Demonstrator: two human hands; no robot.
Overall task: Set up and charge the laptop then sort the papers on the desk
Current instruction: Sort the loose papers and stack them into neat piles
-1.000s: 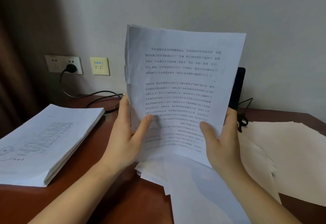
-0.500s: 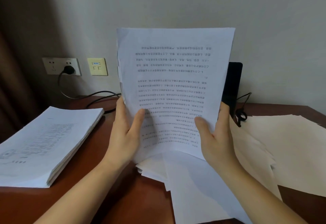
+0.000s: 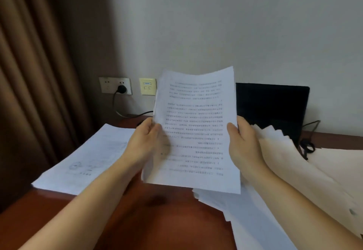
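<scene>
Both hands hold a printed bundle of papers (image 3: 196, 131) upright above the surface (image 3: 157, 220): the left hand (image 3: 145, 141) grips its left edge, the right hand (image 3: 243, 143) its right edge. The black laptop (image 3: 273, 106) stands open behind, with loose sheets (image 3: 314, 171) beside it and a stack (image 3: 88, 161) lying left.

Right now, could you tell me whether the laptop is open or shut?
Open: the laptop lid stands upright, dark, by the wall.

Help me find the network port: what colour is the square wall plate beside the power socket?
The square wall plate is pale yellow, best seen in the head view.
</scene>
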